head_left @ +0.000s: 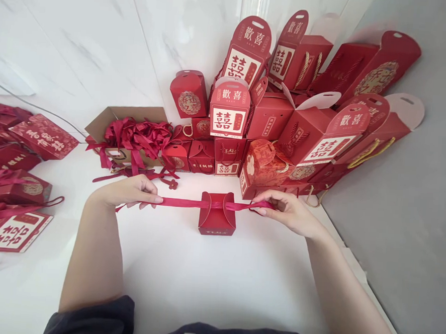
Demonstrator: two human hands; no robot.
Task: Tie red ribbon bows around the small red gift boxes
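A small red gift box (217, 225) stands on the white table in front of me. A red ribbon (185, 203) runs through its top and stretches out level to both sides. My left hand (136, 192) pinches the ribbon's left part, and a short tail hangs below the fingers. On the other side my right hand (281, 209) is closed on the ribbon's right part, some of it bunched at the fingertips. Both hands are apart from the box itself.
Behind, a cardboard carton (141, 113) overflows with loose red ribbons (137, 136). Stacked red gift boxes (230, 112) fill the back and right up to the grey wall (413, 199). More red boxes (18, 230) lie at the left. A small flower-shaped piece (173, 184) lies near the carton.
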